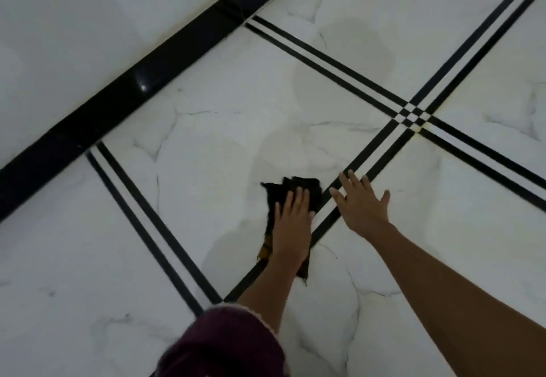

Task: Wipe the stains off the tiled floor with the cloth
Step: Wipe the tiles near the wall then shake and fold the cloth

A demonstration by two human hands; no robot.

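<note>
A black cloth (307, 190) with a yellow-brown patch at its near end lies flat on the white marbled tiled floor (206, 146). My left hand (292, 229) presses down on the cloth, fingers together and pointing away from me. My right hand (362, 202) rests just to the right of the cloth, fingers spread flat over the double black stripe, holding nothing. Faint greyish damp patches (354, 45) mark the tiles beyond the cloth. A small yellowish stain (417, 129) sits near the stripe crossing.
A glossy black skirting (141, 81) runs diagonally along the white wall (74, 16) at upper left. Double black stripes (331, 63) cross the floor and meet at a checkered crossing (412, 113). A dark maroon sleeve (224, 344) shows at the bottom.
</note>
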